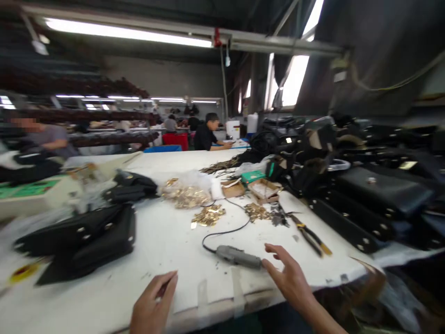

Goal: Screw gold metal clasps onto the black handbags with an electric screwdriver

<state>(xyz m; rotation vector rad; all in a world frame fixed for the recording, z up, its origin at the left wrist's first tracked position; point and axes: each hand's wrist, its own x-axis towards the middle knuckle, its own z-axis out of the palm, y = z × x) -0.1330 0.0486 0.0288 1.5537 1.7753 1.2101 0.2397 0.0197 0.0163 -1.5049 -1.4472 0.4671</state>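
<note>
On the white table [187, 241] lies a grey corded tool [238, 256], its black cord running back. My right hand [288, 276] is at the tool's right end, fingers apart, holding nothing. Near the front edge, my left hand [155, 299] has its fingers pressed together; whether anything small is between them is hidden. Beyond the tool are a pile of gold metal pieces [209, 215] and a second gold pile [257, 211]. Pliers with black and yellow handles [310, 235] lie to the right of the tool.
Black bags are at the left [93, 232] and stacked at the right [382, 195]. A plastic bag of gold pieces [186, 194], an open small box [264, 190] and a green box [253, 176] stand farther back. A person in black [205, 135] sits across the table.
</note>
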